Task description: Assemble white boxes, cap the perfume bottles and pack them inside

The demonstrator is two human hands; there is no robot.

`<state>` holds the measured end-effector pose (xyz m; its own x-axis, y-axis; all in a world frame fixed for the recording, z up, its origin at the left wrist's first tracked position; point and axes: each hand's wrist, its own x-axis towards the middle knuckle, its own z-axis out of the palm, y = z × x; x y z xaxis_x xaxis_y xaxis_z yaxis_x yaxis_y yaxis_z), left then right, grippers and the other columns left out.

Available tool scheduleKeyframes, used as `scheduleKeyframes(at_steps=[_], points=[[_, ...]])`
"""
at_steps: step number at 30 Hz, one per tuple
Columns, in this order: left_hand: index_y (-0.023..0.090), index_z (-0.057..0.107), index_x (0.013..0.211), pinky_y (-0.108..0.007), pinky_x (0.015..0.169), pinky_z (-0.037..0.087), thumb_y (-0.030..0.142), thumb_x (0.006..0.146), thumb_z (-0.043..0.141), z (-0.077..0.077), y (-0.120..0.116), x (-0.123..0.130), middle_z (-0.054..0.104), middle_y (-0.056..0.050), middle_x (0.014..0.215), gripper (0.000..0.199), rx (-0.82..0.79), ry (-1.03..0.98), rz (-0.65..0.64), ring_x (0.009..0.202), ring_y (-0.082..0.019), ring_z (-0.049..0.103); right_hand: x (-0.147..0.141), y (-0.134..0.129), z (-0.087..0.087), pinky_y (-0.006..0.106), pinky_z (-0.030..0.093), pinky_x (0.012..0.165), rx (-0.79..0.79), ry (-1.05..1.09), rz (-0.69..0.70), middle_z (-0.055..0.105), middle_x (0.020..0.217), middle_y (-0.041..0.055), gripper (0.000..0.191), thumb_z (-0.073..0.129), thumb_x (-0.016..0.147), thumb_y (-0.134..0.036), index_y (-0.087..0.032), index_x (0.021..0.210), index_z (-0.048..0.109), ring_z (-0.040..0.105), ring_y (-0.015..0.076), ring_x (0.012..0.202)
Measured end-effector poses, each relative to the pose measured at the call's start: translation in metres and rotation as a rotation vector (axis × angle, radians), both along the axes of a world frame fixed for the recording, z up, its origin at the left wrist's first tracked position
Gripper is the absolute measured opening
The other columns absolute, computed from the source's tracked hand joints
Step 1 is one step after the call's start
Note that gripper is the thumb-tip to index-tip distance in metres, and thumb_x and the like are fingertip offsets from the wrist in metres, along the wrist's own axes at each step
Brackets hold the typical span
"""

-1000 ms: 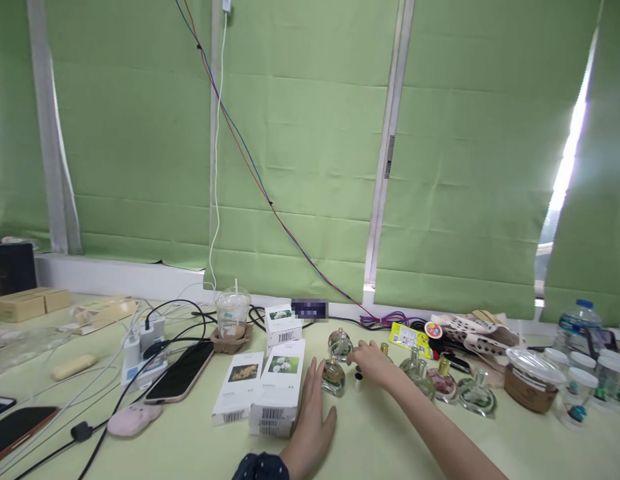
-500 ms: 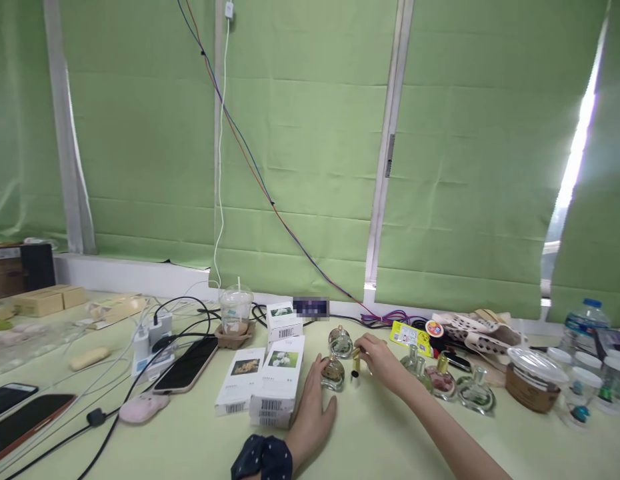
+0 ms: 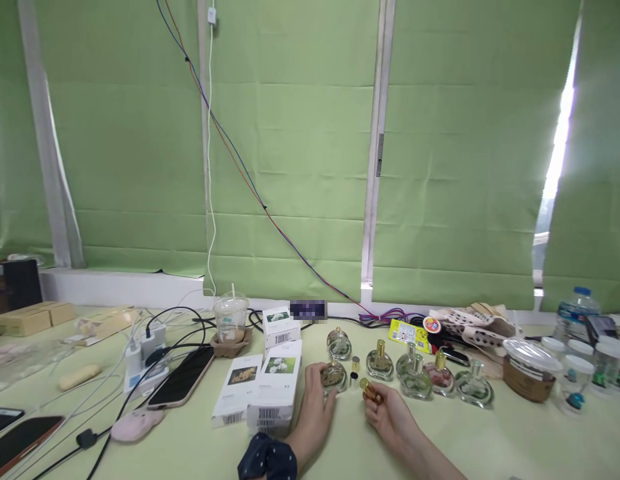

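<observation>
Pulled back, the right hand [image 3: 390,415] clamps its fingers on a gold piece [image 3: 370,391]; the left hand [image 3: 311,419], fingers clamped on a bottle [image 3: 336,377], should stay steady.

Nothing is legible: print on the white boxes [image 3: 273,388] and yellow packet [image 3: 410,337] is too small.

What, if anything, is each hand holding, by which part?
Right hand: a gold piece, by its near end. Left hand: at a glass bottle's side; whether it grips cannot be told.
</observation>
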<state>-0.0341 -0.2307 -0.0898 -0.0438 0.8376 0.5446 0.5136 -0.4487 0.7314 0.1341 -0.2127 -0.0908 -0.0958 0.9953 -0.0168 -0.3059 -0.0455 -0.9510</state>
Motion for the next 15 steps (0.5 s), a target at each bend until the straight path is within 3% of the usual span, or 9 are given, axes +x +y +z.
scheduleKeyframes(at_steps=[3,6,8,12,15], points=[[0.019,0.046,0.108,-0.048,0.100,0.040,0.016,0.080,0.047,-0.003,0.003,-0.002,0.056,-0.011,0.109,0.027,-0.015,-0.013,0.004,0.110,-0.027,0.054,0.008,0.003,0.000,0.023,0.020,0.041,0.064,-0.159,-0.099,0.034,0.052,-0.0070,0.042,0.059,0.065,-0.061,-0.025,0.057,0.039,0.025,0.0088,0.040],[0.019,0.045,0.107,-0.047,0.097,0.042,0.016,0.082,0.046,-0.006,0.004,-0.003,0.059,-0.011,0.107,0.025,-0.038,-0.027,0.001,0.107,-0.027,0.057,0.019,0.005,0.001,0.027,0.030,0.051,0.363,-0.772,-0.257,0.040,0.051,-0.0039,0.033,0.052,0.079,-0.047,-0.025,0.058,0.037,0.042,0.0156,0.049],[0.019,0.043,0.108,-0.045,0.098,0.042,0.015,0.080,0.047,-0.007,0.003,-0.004,0.060,-0.012,0.108,0.028,-0.058,-0.035,0.003,0.107,-0.026,0.057,0.025,0.005,0.000,0.030,0.033,0.059,0.483,-1.064,-0.271,0.050,0.057,0.0000,0.024,0.053,0.079,-0.032,-0.025,0.061,0.038,0.050,0.0199,0.058],[0.017,0.042,0.114,-0.044,0.105,0.036,0.011,0.076,0.047,-0.006,-0.001,-0.005,0.057,-0.013,0.116,0.039,-0.083,-0.042,0.002,0.116,-0.025,0.052,0.027,0.001,-0.001,0.029,0.032,0.061,0.498,-1.142,-0.199,0.060,0.064,0.0029,0.018,0.058,0.069,-0.015,-0.023,0.062,0.044,0.056,0.0219,0.066],[0.018,0.046,0.113,-0.041,0.105,0.036,0.013,0.077,0.044,-0.004,-0.004,-0.007,0.057,-0.011,0.116,0.037,-0.089,-0.036,-0.019,0.116,-0.023,0.051,0.027,0.000,0.000,0.027,0.032,0.059,0.502,-1.142,-0.169,0.059,0.062,0.0010,0.014,0.062,0.069,-0.021,-0.023,0.065,0.049,0.056,0.0209,0.064]])
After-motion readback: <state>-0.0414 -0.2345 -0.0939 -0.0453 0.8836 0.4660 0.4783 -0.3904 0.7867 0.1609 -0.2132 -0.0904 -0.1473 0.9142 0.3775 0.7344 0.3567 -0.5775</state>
